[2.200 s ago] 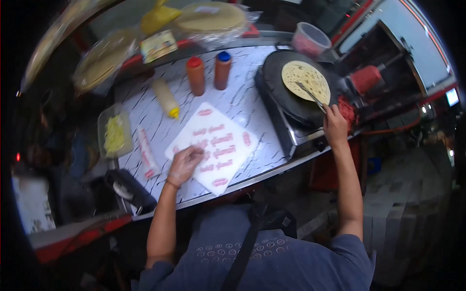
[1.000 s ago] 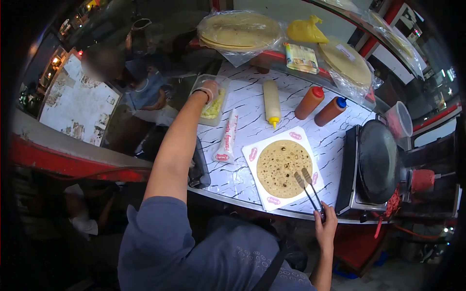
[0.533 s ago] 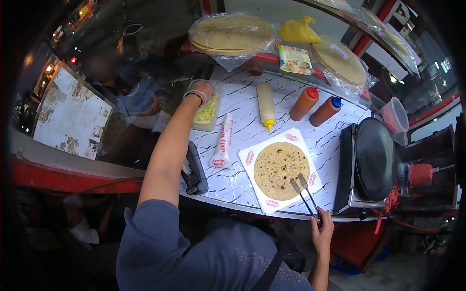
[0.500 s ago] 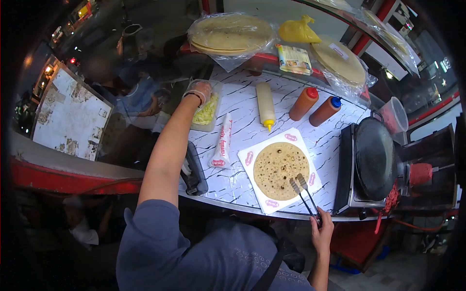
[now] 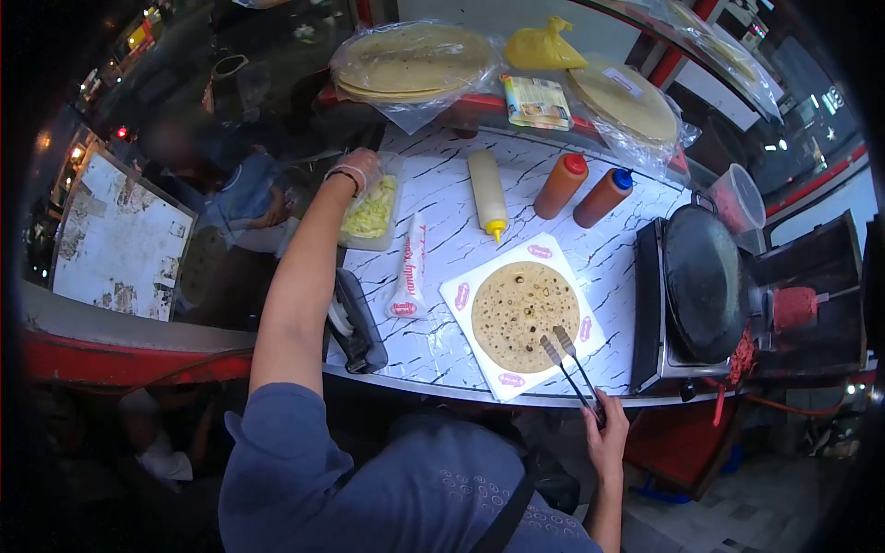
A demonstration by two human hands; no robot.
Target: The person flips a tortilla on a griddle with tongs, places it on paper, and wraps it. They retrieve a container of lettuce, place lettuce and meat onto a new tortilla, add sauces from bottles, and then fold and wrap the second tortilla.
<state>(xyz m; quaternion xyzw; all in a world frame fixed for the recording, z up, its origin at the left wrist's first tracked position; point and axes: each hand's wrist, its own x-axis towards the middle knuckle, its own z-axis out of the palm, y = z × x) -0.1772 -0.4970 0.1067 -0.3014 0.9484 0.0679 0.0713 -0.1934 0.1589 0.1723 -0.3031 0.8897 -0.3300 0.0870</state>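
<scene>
My left hand (image 5: 358, 169), in a clear glove, is at the upper left rim of a clear container (image 5: 395, 210) of chopped lettuce (image 5: 372, 214); its fingers are too indistinct to tell what they hold, if anything. In my right hand (image 5: 606, 435) are black-handled tongs (image 5: 580, 380), their two metal tips resting over the lower right part of a browned flatbread (image 5: 525, 313). The flatbread lies flat on white printed paper (image 5: 509, 385). A "Family Kebab" paper sleeve (image 5: 409, 272) lies between the container and the paper.
Behind the paper are a pale sauce bottle (image 5: 486, 189) and two reddish ones (image 5: 560, 186) (image 5: 603, 198). Bagged flatbreads (image 5: 415, 60) are on the back shelf. At right is a black round griddle (image 5: 705, 286); at left, a dark device (image 5: 355, 327). A person (image 5: 251, 189) is beyond the counter.
The camera view has shifted, moving the counter slightly left and up in the frame. My left hand has moved from over the lettuce to the container's upper left rim.
</scene>
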